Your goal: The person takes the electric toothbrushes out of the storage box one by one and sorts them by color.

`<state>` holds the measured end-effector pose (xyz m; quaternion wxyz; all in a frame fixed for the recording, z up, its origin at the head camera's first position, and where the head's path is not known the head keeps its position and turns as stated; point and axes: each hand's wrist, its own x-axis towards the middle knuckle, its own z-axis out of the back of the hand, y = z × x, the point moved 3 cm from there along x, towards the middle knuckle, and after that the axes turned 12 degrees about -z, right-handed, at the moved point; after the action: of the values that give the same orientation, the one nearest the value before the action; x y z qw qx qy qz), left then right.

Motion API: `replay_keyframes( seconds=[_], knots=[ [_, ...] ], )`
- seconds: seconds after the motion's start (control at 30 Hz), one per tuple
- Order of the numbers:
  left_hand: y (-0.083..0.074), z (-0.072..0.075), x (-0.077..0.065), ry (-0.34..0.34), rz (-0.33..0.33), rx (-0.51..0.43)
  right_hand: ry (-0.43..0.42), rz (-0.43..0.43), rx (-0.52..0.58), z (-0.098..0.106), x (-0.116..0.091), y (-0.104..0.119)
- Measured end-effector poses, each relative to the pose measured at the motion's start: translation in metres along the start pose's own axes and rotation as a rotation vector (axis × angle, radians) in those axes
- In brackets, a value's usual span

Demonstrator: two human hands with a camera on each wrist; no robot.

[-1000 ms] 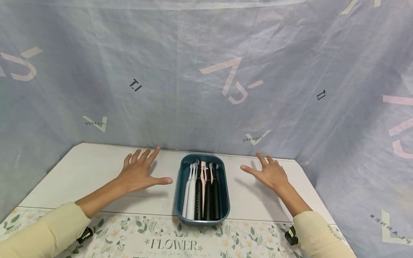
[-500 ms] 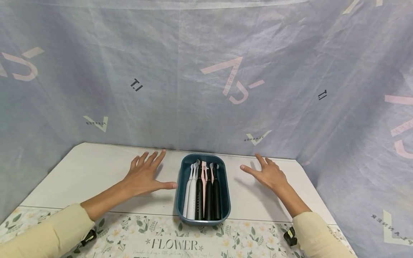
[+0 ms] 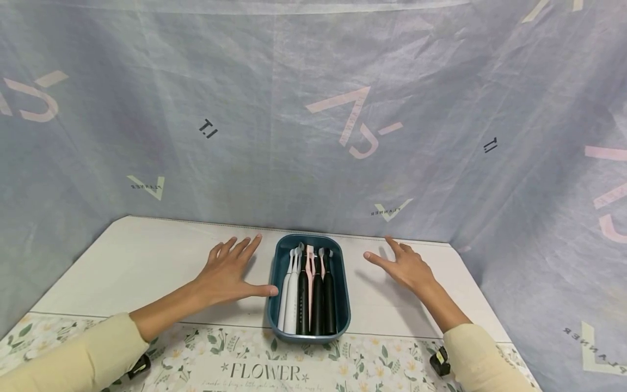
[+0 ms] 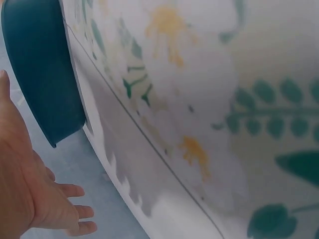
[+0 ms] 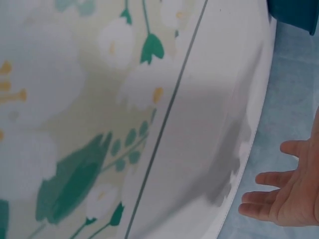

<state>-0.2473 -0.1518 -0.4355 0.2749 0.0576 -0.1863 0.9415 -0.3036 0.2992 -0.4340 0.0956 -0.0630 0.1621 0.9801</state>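
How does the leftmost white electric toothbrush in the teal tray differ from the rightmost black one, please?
The white electric toothbrush is pale, while the black electric toothbrush has a dark handle. The white one lies on the left hand's side of the teal tray; the black one lies on the right hand's. In the head view, the white one slants rightward toward its head; the black one is nearly straight. Both heads point toward the tray's far end.

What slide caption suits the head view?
Left hand and right hand flank a blue bin holding white, black and pink toothbrushes.
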Motion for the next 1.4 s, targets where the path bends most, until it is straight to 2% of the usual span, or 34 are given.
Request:
replay_keyframes(
  seconds=[0.53, 0.9, 1.4],
  knots=[
    [-0.024, -0.01, -0.004, 0.007, -0.066, -0.089, 0.008, -0.004, 0.009, -0.005, 0.0, 0.002],
    [-0.038, -0.017, -0.005, -0.026, -0.09, -0.139, -0.002, 0.001, 0.005, -0.007, 0.001, 0.002],
    [-0.053, -0.023, -0.008, 0.031, -0.084, -0.215, -0.006, 0.017, 0.038, -0.005, 0.0, 0.012]
  ],
)
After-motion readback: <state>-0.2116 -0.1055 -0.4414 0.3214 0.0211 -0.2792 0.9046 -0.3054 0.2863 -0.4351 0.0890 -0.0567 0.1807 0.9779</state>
